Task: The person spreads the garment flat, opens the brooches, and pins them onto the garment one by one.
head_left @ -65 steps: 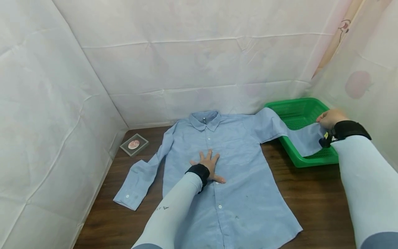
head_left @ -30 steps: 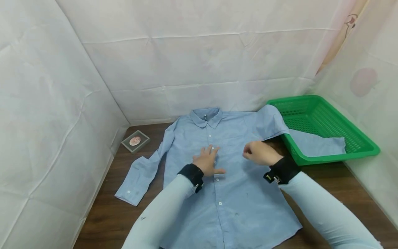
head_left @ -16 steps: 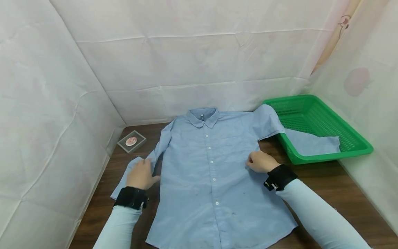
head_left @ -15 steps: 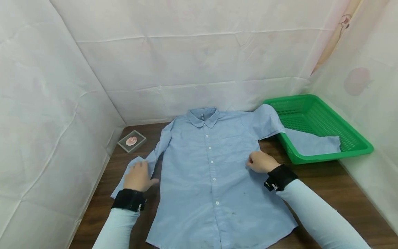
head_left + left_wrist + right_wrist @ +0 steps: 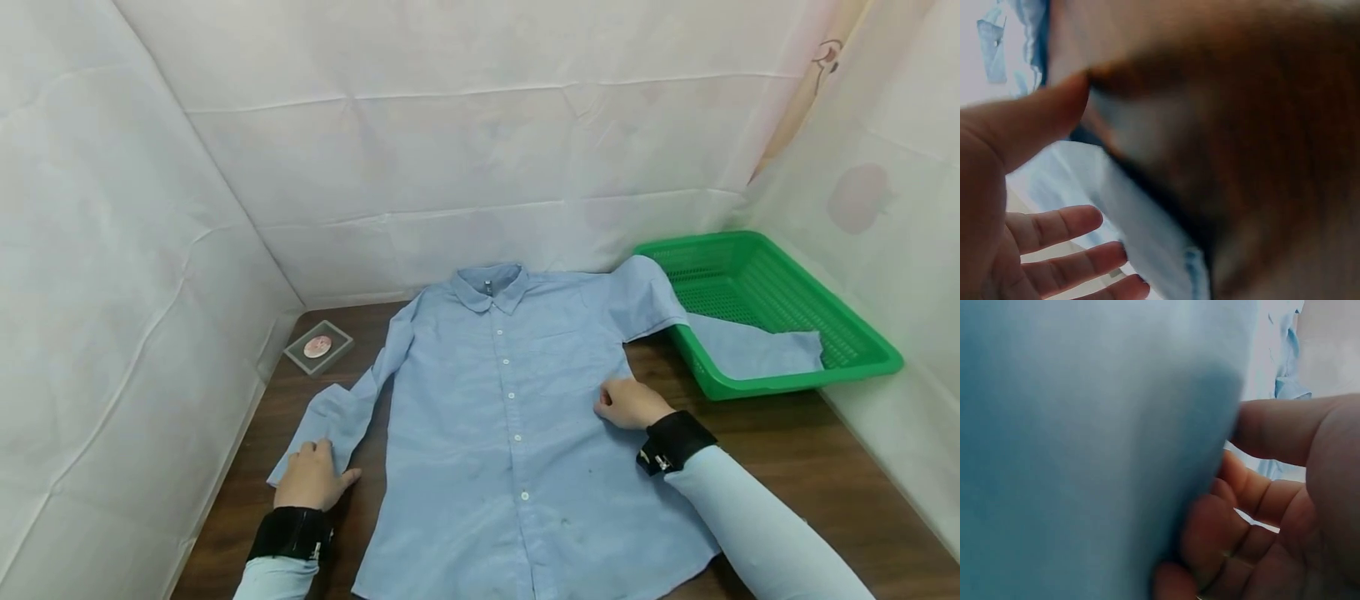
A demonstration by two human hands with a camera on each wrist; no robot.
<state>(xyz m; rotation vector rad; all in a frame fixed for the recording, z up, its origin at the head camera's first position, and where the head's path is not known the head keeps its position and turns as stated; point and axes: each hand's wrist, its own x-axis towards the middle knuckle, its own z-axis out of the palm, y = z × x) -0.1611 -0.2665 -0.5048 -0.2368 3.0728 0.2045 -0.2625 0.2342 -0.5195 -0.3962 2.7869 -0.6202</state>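
Note:
A light blue button-up shirt [image 5: 450,400] lies front up on the dark wooden table [image 5: 780,458], collar toward the back wall. Near the cuff of its left-side sleeve [image 5: 333,417] is my left hand [image 5: 311,477], fingers extended and thumb spread out to the side. The left wrist view shows nothing in its grasp, with the sleeve beyond the fingers. My right hand [image 5: 632,402] rests at the right side of the shirt body, fingers loosely curled. In the right wrist view its thumb and fingertips meet the cloth [image 5: 1097,450], and no fold shows pinched between them.
A green perforated basket [image 5: 825,381] stands at the right; the shirt's other sleeve [image 5: 750,354] hangs over its rim into it. A small grey square dish [image 5: 339,343] with a round pinkish piece [image 5: 318,347] sits at the back left. White sheets [image 5: 465,150] enclose the table.
The right hand has let go of the sleeve in the basket and come back to the shirt's right side. My left hand has left the shirt's chest and moved left to the sleeve cuff.

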